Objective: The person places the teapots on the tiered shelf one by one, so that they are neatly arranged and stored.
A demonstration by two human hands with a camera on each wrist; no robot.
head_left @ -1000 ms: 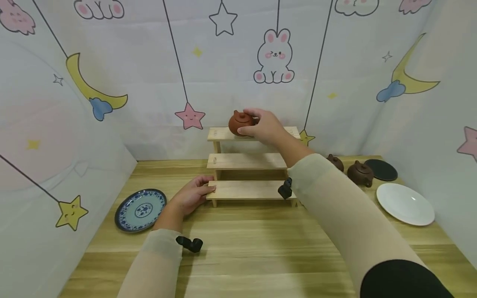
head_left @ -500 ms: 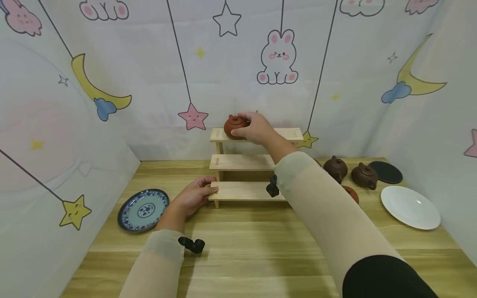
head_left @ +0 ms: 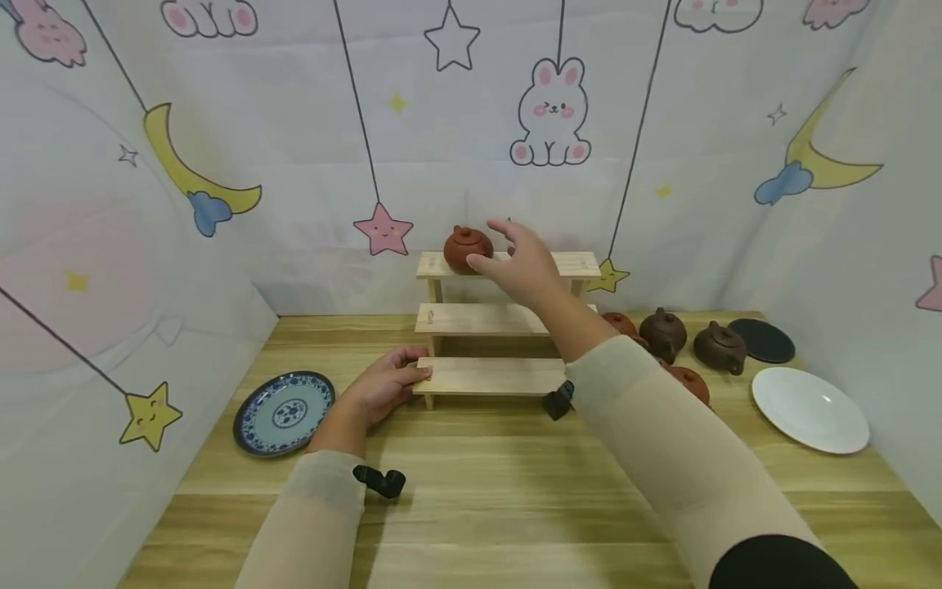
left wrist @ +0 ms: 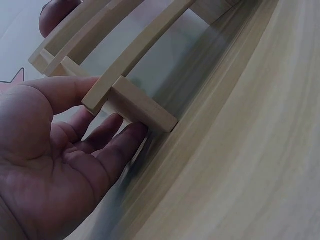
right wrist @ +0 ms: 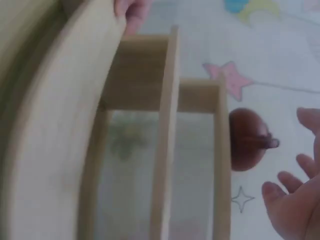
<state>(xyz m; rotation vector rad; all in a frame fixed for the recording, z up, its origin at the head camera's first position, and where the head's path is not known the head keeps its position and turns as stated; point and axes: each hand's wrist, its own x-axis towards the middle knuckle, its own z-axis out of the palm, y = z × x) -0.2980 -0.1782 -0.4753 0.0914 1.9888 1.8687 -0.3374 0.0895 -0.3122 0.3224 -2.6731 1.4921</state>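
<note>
A reddish-brown teapot (head_left: 464, 251) sits upright toward the left end of the top shelf of a three-tier wooden stand (head_left: 493, 375). Beside it, my right hand (head_left: 528, 268) is spread, thumb and fingers apart; the right wrist view shows a gap between these fingers and the teapot (right wrist: 246, 140). My left hand (head_left: 383, 386) grips the left end of the lowest shelf. In the left wrist view its thumb lies against the shelf end, and the curled fingers (left wrist: 120, 145) touch the stand's leg (left wrist: 145, 107).
At right, partly behind my right sleeve, stand several teapots, dark brown (head_left: 664, 332) and reddish (head_left: 690, 382). A black disc (head_left: 762, 340) and a white plate (head_left: 809, 411) lie beyond them. Left of my left hand lies a blue-patterned plate (head_left: 283, 414). Printed cloth (head_left: 294, 164) hangs behind.
My right hand has let go of the teapot and drawn back slightly to the right, after setting it a little farther left on the top shelf. My left hand keeps its hold.
</note>
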